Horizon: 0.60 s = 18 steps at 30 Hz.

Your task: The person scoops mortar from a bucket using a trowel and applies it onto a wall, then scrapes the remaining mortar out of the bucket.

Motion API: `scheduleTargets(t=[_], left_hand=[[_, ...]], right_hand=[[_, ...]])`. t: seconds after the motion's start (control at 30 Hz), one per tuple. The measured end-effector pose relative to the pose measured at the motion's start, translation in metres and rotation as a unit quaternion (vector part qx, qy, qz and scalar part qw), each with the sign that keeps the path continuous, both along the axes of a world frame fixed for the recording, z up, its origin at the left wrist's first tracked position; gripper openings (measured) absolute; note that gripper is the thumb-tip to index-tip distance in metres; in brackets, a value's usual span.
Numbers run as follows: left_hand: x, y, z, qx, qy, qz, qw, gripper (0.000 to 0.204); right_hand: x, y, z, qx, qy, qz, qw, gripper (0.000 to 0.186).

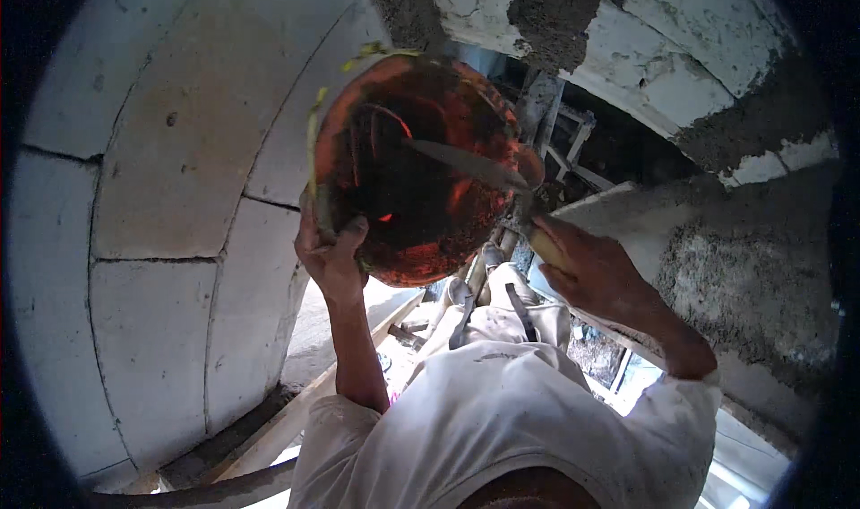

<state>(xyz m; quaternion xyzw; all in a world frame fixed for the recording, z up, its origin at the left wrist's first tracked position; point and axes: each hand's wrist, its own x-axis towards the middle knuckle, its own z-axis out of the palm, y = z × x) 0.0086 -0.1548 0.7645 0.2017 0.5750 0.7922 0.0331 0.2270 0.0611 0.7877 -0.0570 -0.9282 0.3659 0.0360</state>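
An orange-red bucket [408,263] is tipped so that its mouth faces me, its inside dark and smeared with what looks like wet mortar. My left hand [333,256] grips its rim at the lower left, thumb over the edge. In my right hand [598,265] is a trowel, closed round its yellowish handle [548,251]. The pointed trowel blade [475,164] reaches over the right rim into the bucket's mouth. How much the bucket holds is hard to see in the shadow.
A wall of large pale blocks [157,321] rises close on the left. At the right stands masonry with rough grey mortar [743,280]. Wooden framing [578,142] shows in a dark gap beyond the bucket. Below, my shoes [493,256] rest near narrow poles, with timber beams [278,428] lower left.
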Motion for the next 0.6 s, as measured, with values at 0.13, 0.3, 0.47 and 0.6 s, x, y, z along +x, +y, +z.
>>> scheduleTargets(t=[0.13, 0.3, 0.47, 0.6], left_hand=[[0.005, 0.030, 0.011, -0.173, 0.188, 0.012, 0.967, 0.051], [-0.004, 0.062, 0.003, -0.121, 0.170, 0.022, 0.978, 0.049], [-0.016, 0.063, 0.006, -0.158, 0.199, 0.038, 0.966, 0.047], [-0.020, 0.059, -0.001, -0.100, 0.174, 0.026, 0.979, 0.046]], right_hand=[[-0.078, 0.020, -0.007, 0.281, -0.119, -0.080, 0.949, 0.059], [-0.110, 0.028, -0.065, 0.311, -0.135, 0.017, 0.941, 0.055], [-0.111, 0.022, -0.050, 0.134, -0.120, 0.139, 0.974, 0.031], [-0.115, 0.044, -0.005, 0.305, -0.024, -0.024, 0.952, 0.039]])
